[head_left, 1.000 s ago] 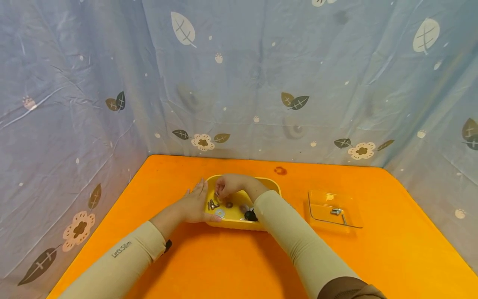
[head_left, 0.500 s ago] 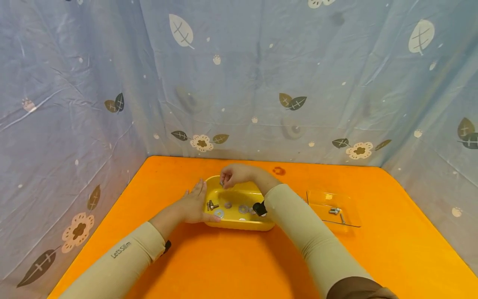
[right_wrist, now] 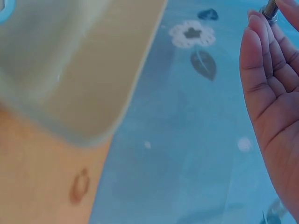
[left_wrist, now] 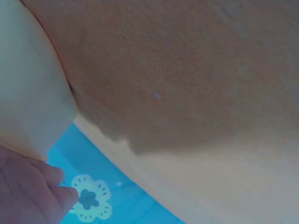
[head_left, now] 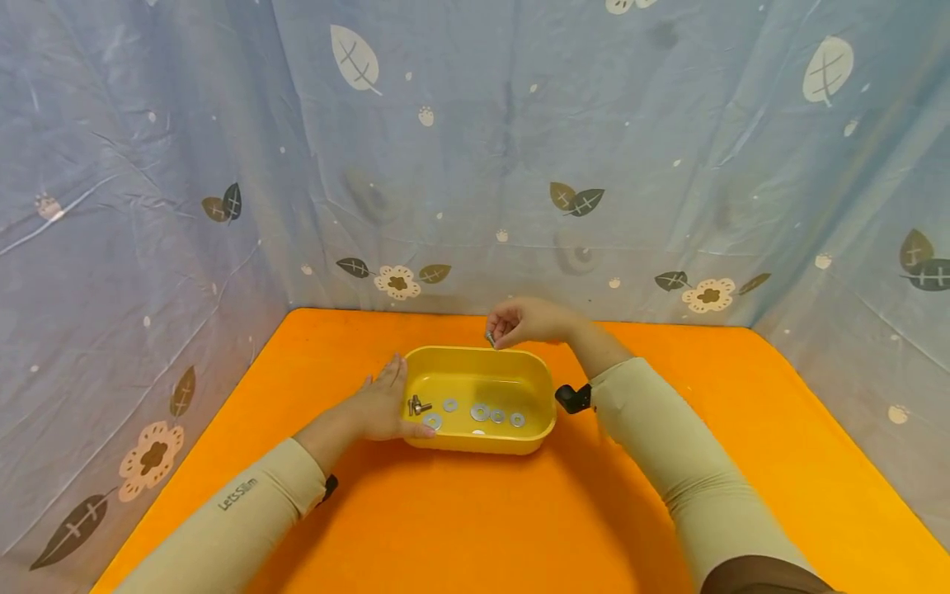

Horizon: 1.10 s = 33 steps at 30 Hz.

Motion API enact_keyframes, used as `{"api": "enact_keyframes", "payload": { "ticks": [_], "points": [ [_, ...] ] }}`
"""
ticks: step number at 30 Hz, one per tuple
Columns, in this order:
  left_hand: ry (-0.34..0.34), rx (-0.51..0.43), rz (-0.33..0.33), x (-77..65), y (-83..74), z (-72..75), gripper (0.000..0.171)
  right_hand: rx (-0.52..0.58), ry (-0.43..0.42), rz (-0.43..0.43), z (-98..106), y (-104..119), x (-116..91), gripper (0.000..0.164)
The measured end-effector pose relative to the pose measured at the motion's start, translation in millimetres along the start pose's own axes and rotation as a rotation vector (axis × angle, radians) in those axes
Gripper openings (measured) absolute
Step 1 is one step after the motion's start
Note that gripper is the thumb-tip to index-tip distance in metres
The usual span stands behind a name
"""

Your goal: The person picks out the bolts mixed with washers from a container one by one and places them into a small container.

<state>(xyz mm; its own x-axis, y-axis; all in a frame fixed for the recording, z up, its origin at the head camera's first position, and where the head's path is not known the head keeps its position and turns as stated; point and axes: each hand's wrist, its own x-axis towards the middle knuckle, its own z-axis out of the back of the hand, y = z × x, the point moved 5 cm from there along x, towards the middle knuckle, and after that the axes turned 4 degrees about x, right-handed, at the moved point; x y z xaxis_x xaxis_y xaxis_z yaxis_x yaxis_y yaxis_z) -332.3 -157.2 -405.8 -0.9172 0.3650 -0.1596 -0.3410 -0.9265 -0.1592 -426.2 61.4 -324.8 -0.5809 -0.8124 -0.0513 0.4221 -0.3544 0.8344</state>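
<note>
A yellow bin [head_left: 475, 445] stands on the orange table in the head view. Several small bolts [head_left: 418, 407] lie at its left end, and several flat washers [head_left: 480, 412] are spread over its floor. Against the bin's left end rests my left hand [head_left: 378, 408], its fingers straight along the side and the thumb on the front rim. My right hand [head_left: 530, 322] is raised just beyond the back rim, pinching a bolt [head_left: 490, 337] between thumb and fingertips. The right wrist view shows the bolt's threaded shank [right_wrist: 271, 10] close up.
My right sleeve [head_left: 668, 445] now covers the place of the clear box seen in the earlier frames. A patterned blue curtain [head_left: 460, 165] rises along the back and both sides of the orange table [head_left: 475, 520].
My right hand has lifted out of the bin with the bolt and moved right and back, over the far rim. The right sleeve now hides the clear box. My left hand stays put.
</note>
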Motion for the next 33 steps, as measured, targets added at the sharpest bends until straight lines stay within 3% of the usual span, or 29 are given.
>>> {"api": "enact_keyframes", "payload": {
  "ticks": [9, 19, 25, 33],
  "points": [
    [-0.007, 0.001, -0.014, -0.6, -2.8, 2.7, 0.127, -0.004, -0.078, -0.050, 33.1, -8.6, -58.0, 0.017],
    [0.000, -0.028, 0.010, -1.5, 2.5, -1.7, 0.126, 0.056, -0.147, -0.165, 56.0, -35.8, -128.3, 0.027],
    [0.001, -0.025, 0.018, -2.0, 3.5, -3.9, 0.128, 0.102, -0.100, -0.268, 58.0, -57.4, -160.3, 0.030],
    [0.000, -0.038, 0.011, -2.1, 1.0, -2.8, 0.129, 0.158, -0.042, -0.365, 58.9, -88.6, -180.4, 0.031]
  ]
}}
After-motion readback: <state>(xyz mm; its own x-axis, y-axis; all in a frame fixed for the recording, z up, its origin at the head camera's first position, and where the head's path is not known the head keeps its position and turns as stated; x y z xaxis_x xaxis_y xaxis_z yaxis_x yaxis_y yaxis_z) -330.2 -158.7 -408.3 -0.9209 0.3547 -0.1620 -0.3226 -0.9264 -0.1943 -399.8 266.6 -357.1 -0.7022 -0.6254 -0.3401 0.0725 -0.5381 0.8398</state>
